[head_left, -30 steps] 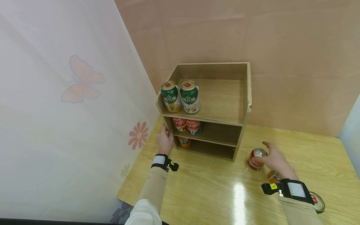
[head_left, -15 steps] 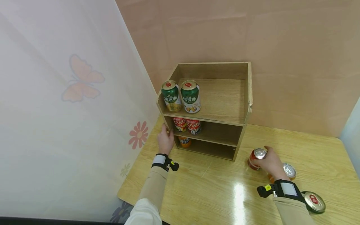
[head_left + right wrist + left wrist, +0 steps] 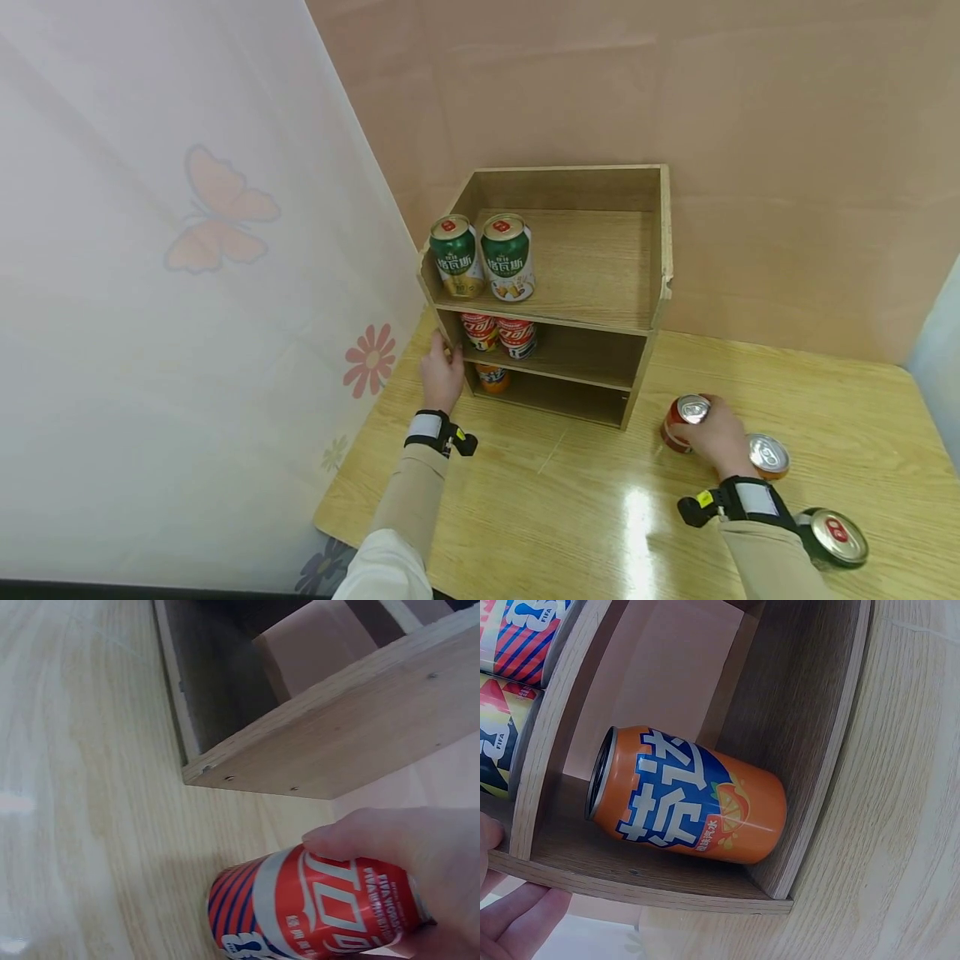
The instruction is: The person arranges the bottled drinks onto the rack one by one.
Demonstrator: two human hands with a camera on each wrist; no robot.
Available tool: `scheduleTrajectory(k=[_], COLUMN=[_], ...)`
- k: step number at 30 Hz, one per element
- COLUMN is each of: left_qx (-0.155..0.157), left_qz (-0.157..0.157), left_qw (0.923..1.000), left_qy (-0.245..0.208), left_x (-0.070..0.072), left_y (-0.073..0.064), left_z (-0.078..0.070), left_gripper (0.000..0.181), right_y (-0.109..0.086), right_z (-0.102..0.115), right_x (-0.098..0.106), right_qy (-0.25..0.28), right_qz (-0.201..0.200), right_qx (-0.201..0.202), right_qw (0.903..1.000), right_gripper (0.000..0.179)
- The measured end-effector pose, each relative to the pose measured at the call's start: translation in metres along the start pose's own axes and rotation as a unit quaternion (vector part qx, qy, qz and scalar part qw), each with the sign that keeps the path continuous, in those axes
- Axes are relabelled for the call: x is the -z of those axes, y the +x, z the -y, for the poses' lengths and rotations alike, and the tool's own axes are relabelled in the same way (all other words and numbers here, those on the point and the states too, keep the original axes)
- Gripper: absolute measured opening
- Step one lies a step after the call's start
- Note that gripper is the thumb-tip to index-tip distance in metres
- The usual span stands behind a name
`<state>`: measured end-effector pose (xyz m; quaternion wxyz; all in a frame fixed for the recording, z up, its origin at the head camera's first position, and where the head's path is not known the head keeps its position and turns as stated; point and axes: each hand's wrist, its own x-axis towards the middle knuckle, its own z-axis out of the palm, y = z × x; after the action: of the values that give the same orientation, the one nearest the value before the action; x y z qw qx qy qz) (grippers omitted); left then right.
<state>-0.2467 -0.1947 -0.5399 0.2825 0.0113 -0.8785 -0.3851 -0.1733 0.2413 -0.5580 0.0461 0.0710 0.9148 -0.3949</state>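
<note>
A three-level wooden shelf (image 3: 577, 321) stands on the table, and my left hand (image 3: 442, 375) grips the front edge of its left side panel. In the left wrist view, fingers (image 3: 532, 919) lie outside that panel. My right hand (image 3: 720, 435) holds a red cola can (image 3: 677, 425) standing upright on the table, right of the shelf. The right wrist view shows the thumb (image 3: 352, 834) along the can's upper side; the other fingers are mostly hidden. An orange soda can (image 3: 697, 799) stands at the left of the bottom level.
Two green cans (image 3: 507, 258) stand on the shelf's top level, and two red cans (image 3: 516, 337) on the middle one. Beside my right wrist are another orange can (image 3: 769, 457) and a green can (image 3: 834, 537). A butterfly-patterned wall (image 3: 225, 217) borders the left.
My right hand has moved left and closed around the red cola can. The orange and green cans behind its wrist have come into fuller view. My left hand stays on the shelf.
</note>
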Motion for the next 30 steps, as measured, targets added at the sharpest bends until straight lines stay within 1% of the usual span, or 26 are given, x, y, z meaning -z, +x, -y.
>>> scheduleTrajectory(k=[5, 10, 14, 22, 25, 30], left_qx=[-0.007, -0.015, -0.018, -0.024, -0.022, -0.022], left_qz=[-0.010, -0.017, -0.018, -0.023, -0.021, -0.019], left_qw=[0.9999, 0.9997, 0.9997, 0.9994, 0.9995, 0.9996], left_qy=[0.007, 0.009, 0.005, 0.006, 0.005, 0.004], left_x=[0.000, -0.001, -0.001, -0.002, -0.001, -0.001], left_y=[0.000, 0.000, -0.001, -0.002, -0.001, -0.001], left_z=[0.001, 0.001, 0.002, 0.005, 0.004, 0.000], left_gripper=[0.025, 0.023, 0.024, 0.023, 0.022, 0.022], right_y=[-0.001, -0.003, -0.006, -0.012, -0.015, -0.016], right_z=[-0.003, -0.004, -0.005, -0.007, -0.007, -0.007], right_x=[-0.008, -0.013, -0.017, -0.026, -0.028, -0.029], right_qy=[0.002, 0.003, 0.000, -0.001, -0.002, 0.001], right_qz=[-0.027, -0.049, -0.059, -0.092, -0.102, -0.109], right_qx=[0.017, 0.032, 0.032, 0.035, 0.036, 0.033], right_qw=[0.9995, 0.9983, 0.9978, 0.9951, 0.9941, 0.9935], right_gripper=[0.077, 0.073, 0.075, 0.074, 0.074, 0.075])
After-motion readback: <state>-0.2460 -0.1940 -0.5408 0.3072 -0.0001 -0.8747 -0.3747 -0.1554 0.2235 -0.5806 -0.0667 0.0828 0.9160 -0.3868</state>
